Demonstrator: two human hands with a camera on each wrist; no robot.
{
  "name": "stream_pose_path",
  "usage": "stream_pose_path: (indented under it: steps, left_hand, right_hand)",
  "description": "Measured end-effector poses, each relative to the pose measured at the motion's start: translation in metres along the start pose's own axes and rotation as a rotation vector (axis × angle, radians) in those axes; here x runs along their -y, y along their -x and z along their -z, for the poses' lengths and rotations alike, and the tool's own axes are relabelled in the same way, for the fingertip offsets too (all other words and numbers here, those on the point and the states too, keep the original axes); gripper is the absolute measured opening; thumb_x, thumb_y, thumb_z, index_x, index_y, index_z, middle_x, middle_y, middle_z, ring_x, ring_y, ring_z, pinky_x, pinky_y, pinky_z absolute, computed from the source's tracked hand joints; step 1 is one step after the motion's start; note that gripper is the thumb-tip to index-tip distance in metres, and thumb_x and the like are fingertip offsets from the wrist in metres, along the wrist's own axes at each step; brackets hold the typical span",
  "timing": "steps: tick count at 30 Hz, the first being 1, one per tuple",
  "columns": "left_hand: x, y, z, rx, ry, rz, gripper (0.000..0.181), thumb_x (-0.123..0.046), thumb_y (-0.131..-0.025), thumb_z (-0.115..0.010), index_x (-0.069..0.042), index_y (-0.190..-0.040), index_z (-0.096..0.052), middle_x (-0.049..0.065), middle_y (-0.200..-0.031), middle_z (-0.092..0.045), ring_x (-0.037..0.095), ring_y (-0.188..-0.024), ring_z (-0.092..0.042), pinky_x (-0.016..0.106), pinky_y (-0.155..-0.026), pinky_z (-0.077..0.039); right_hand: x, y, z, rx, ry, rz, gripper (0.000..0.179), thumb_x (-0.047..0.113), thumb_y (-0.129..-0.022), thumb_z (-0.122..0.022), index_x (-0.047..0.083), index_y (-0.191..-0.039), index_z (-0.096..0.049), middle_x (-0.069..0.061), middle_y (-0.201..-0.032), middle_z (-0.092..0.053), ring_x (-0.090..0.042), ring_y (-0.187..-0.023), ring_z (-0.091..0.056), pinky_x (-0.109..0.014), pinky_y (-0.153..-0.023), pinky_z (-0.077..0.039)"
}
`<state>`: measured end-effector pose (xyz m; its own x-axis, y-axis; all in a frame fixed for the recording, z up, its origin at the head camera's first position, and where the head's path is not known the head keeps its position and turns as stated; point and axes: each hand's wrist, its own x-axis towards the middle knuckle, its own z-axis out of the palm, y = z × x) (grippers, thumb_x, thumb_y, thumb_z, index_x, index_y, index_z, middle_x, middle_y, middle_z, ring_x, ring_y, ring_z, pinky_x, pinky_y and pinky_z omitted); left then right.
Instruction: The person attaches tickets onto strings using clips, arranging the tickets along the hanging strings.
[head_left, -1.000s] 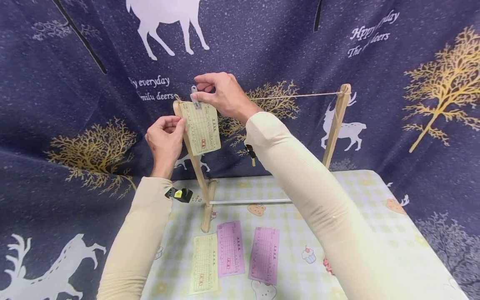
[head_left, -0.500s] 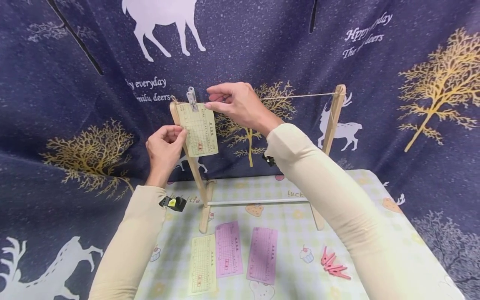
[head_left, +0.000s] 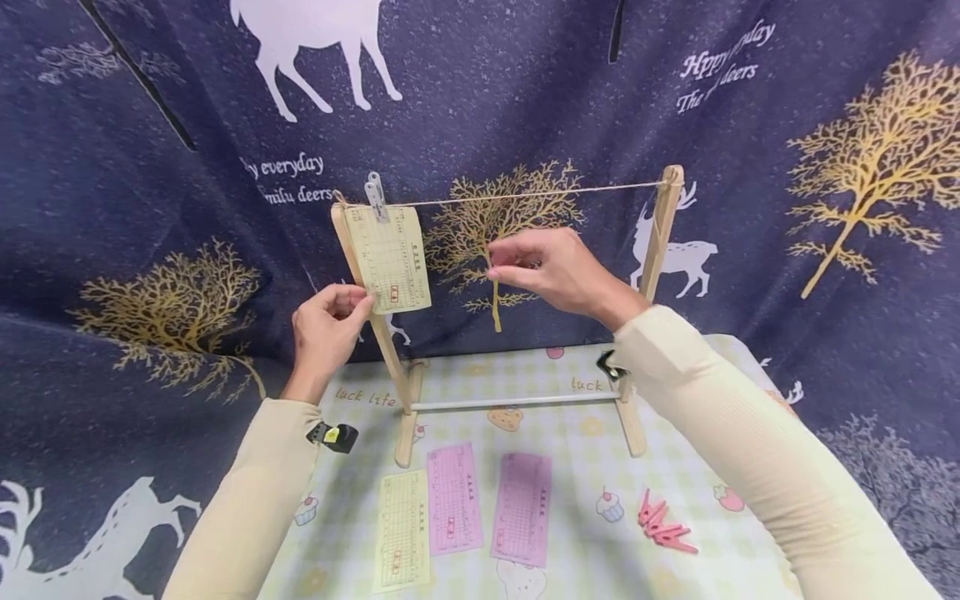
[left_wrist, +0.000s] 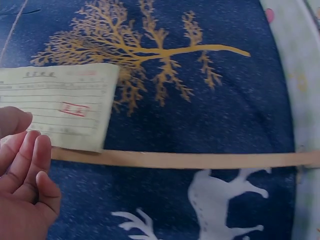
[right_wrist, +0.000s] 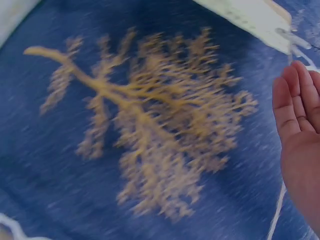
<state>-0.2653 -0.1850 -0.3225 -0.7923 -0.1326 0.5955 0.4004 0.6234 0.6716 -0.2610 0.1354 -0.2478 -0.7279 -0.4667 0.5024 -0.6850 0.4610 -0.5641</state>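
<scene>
A pale yellow printed slip [head_left: 390,258] hangs from a string [head_left: 517,196] near its left end, held there by a clear clip [head_left: 377,197]. My left hand [head_left: 330,329] is at the slip's lower left edge, thumb and fingertips close together with a small gap between them in the left wrist view; whether they touch the paper is hard to tell. To the right of the slip and below the string, my right hand [head_left: 558,271] is in the air with loosely bent fingers and nothing in them.
A wooden frame with a left post [head_left: 386,350] and right post [head_left: 660,229] carries the string. On the checked tablecloth [head_left: 570,533] lie another yellow slip [head_left: 402,529], two pink slips [head_left: 454,500] [head_left: 522,510] and several pink clothespins [head_left: 663,523]. A dark patterned curtain [head_left: 480,100] hangs behind.
My right hand has let go of the clear clip and moved right and down. My left hand has slid down along the slip's left edge. The slip stays hanging.
</scene>
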Motion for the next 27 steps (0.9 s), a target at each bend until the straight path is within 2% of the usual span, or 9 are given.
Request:
stream_pose_path:
  steps: [3,11,16,22,27]
  left_hand:
    - [0.008,0.008,0.001,0.017,-0.024,-0.001,0.015,-0.014,-0.089,-0.076,-0.001,-0.097,-0.074,0.012,-0.082,-0.072,-0.008,-0.066,-0.054,0.015,-0.065,-0.043]
    - [0.029,0.031,-0.001,0.064,-0.035,-0.017,0.016,-0.009,-0.085,-0.079,0.0,-0.097,-0.074,0.012,-0.08,-0.072,-0.01,-0.065,-0.053,0.01,-0.064,-0.042]
    - [0.043,0.044,0.001,0.12,-0.038,0.004,0.02,-0.009,-0.085,-0.08,0.001,-0.101,-0.073,0.012,-0.085,-0.073,-0.007,-0.069,-0.055,0.011,-0.063,-0.04]
    - [0.064,0.066,0.0,0.194,-0.034,0.069,0.019,-0.007,-0.084,-0.079,0.0,-0.1,-0.072,0.014,-0.089,-0.073,-0.003,-0.076,-0.058,0.015,-0.068,-0.042]
    - [0.083,0.09,-0.002,0.273,-0.074,0.127,0.018,-0.007,-0.085,-0.079,-0.001,-0.101,-0.072,0.011,-0.09,-0.073,0.01,-0.081,-0.063,0.02,-0.069,-0.043]
  right_hand:
    - [-0.015,0.024,0.001,-0.007,-0.004,-0.006,0.031,0.011,-0.088,-0.077,0.0,-0.117,-0.071,-0.011,-0.103,-0.074,-0.021,-0.091,-0.07,-0.035,-0.085,-0.056]
    - [-0.047,0.084,0.003,0.036,0.004,-0.148,0.03,0.011,-0.09,-0.075,0.0,-0.118,-0.071,-0.01,-0.103,-0.074,-0.021,-0.091,-0.069,-0.04,-0.086,-0.055]
    - [-0.067,0.116,0.005,0.021,0.026,-0.169,0.028,0.009,-0.091,-0.074,0.001,-0.117,-0.072,-0.009,-0.102,-0.074,-0.019,-0.088,-0.069,-0.033,-0.08,-0.056]
    - [-0.085,0.152,0.006,0.001,0.041,-0.225,0.026,0.006,-0.091,-0.073,-0.001,-0.115,-0.072,-0.007,-0.099,-0.075,-0.012,-0.084,-0.067,-0.023,-0.074,-0.053]
    - [-0.096,0.183,0.003,-0.01,0.039,-0.292,0.024,0.006,-0.091,-0.073,-0.003,-0.113,-0.073,-0.007,-0.098,-0.074,-0.008,-0.082,-0.064,-0.021,-0.071,-0.052]
